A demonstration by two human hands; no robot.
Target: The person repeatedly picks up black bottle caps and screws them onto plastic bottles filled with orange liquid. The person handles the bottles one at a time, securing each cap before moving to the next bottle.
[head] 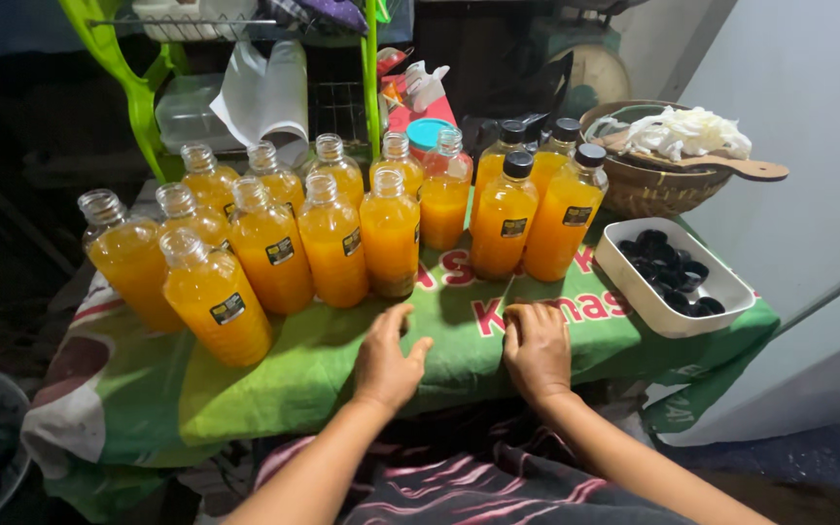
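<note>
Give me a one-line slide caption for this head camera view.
Both hands, left hand and right hand, rest on the green cloth before orange juice bottles; tray of black caps alongside.

Your bottles (pixel 332 243) glow orange, four of them topped with black caps (pixel 517 163). The cloth (pixel 342 360) under them is green with red lettering. Your white tray (pixel 731 287) carries more black caps, beside a brown woven basket (pixel 653 190).

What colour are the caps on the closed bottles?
Black, on the four capped bottles at the right of the group; the head view shows them.
</note>
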